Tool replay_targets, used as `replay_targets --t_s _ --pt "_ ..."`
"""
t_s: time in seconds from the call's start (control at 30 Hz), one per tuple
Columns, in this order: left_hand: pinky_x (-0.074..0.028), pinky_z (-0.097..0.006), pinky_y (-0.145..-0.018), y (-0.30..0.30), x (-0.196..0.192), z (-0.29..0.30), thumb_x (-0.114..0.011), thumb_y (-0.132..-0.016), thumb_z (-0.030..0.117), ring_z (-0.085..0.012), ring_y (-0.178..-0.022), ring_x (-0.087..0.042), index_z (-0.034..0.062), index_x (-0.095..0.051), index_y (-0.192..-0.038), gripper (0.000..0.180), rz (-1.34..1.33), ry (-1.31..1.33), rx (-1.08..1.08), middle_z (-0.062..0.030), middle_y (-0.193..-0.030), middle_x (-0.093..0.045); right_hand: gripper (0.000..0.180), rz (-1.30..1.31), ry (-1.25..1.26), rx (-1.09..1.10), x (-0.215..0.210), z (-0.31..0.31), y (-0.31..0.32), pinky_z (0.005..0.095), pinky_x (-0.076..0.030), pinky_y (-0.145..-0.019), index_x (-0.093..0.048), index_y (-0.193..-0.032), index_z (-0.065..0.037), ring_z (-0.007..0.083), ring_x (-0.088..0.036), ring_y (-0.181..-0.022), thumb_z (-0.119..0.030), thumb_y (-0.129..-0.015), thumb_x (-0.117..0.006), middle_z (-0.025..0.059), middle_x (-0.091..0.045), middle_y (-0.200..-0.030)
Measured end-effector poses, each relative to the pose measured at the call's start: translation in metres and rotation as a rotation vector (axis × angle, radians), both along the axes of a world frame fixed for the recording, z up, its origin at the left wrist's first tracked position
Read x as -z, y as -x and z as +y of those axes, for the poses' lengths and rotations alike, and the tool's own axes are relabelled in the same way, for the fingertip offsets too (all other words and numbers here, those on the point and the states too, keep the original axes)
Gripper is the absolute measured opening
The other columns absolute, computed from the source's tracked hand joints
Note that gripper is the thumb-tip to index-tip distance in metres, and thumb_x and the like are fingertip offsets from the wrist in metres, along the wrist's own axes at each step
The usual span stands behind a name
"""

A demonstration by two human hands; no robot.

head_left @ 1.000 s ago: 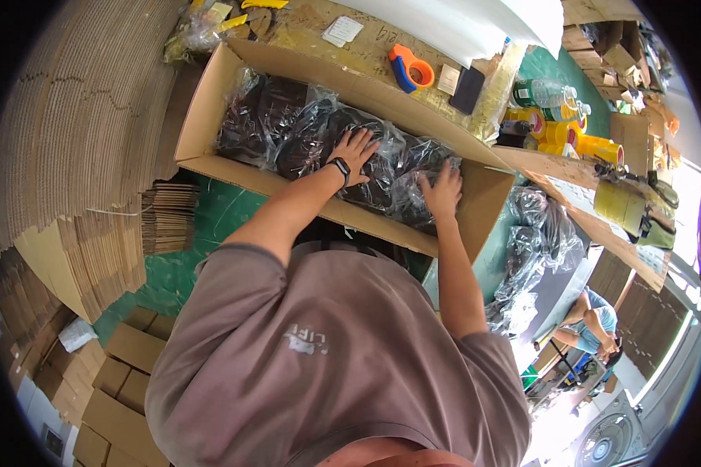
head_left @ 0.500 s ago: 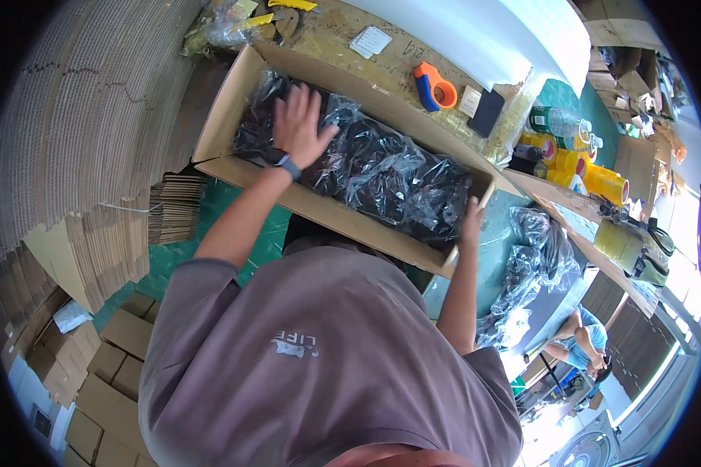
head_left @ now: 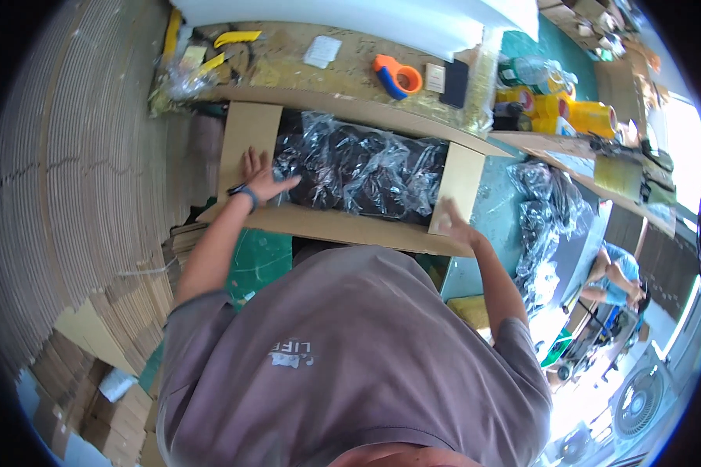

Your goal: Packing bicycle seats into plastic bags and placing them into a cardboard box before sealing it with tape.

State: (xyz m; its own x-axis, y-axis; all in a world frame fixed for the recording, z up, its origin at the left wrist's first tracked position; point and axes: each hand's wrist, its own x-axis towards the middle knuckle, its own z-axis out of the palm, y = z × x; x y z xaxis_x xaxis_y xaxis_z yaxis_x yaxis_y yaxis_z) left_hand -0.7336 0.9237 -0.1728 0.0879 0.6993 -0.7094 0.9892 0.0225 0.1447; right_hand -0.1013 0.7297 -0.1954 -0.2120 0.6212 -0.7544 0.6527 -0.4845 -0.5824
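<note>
A long cardboard box [head_left: 343, 223] lies across in front of me, its two short end flaps folded inward. Between those flaps shows a row of black items in clear plastic wrap [head_left: 366, 167]; their exact kind is hidden by the wrap. On the left end flap [head_left: 251, 132] rests my left hand [head_left: 263, 179], fingers spread, with its thumb toward the wrapped items. My right hand [head_left: 458, 224] is at the right end flap [head_left: 461, 183], fingers stretched out and slightly blurred. Neither hand holds anything.
Beyond the box, a worktop carries an orange-and-blue tape dispenser [head_left: 398, 76], a yellow utility knife [head_left: 237, 37] and a dark phone-like slab [head_left: 454, 84]. Stacked flat cardboard [head_left: 78, 156] rises at left. Yellow tape rolls [head_left: 592, 117] and wrapped black items [head_left: 537, 226] lie at right; another person [head_left: 619, 272] sits beyond.
Both end flaps have been folded in over the box's ends. My left hand has moved from the wrapped items to the left flap; my right has shifted onto the right flap.
</note>
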Motion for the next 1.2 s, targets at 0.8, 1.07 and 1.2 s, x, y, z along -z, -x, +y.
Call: replay_targets --t_s 0.8,1.07,1.2 --pt "-0.016 -0.063 -0.137 -0.091 0.043 -0.054 -0.085 -0.087 0.066 -0.0486 -0.171 -0.016 -0.004 -0.022 -0.176 0.13 -0.187 -1.015 -0.64 -0.0309 -0.184 -0.018 0.065 -0.684 -0.965 -0.177 -0.054 0.172 0.11 0.0533 -0.04 -0.127 -0.06 -0.157 -0.013 0.0362 -0.057 -0.148 -0.038 -0.099 -0.077 0.0186 -0.061 -0.159" --pt "-0.012 -0.067 -0.137 -0.161 0.011 -0.024 -0.071 -0.104 0.052 -0.0446 -0.171 -0.019 0.0023 -0.038 -0.172 0.09 -0.416 -0.897 0.292 -0.0269 -0.182 -0.028 0.085 -0.6 -0.858 -0.248 -0.053 0.119 0.138 0.0617 -0.018 -0.137 -0.046 -0.17 -0.013 0.0451 -0.028 -0.167 -0.069 -0.107 -0.054 0.0242 -0.032 -0.18" --pt "-0.013 -0.062 -0.138 -0.159 0.029 -0.002 -0.063 -0.108 0.052 -0.0385 -0.171 -0.021 0.0101 -0.042 -0.172 0.079 -0.291 -0.647 0.375 -0.0204 -0.183 -0.029 0.065 -0.474 -0.881 -0.259 -0.034 0.158 0.122 0.0592 -0.037 -0.126 -0.058 -0.153 -0.01 0.0416 -0.048 -0.15 -0.053 -0.106 -0.064 0.0216 -0.055 -0.158"
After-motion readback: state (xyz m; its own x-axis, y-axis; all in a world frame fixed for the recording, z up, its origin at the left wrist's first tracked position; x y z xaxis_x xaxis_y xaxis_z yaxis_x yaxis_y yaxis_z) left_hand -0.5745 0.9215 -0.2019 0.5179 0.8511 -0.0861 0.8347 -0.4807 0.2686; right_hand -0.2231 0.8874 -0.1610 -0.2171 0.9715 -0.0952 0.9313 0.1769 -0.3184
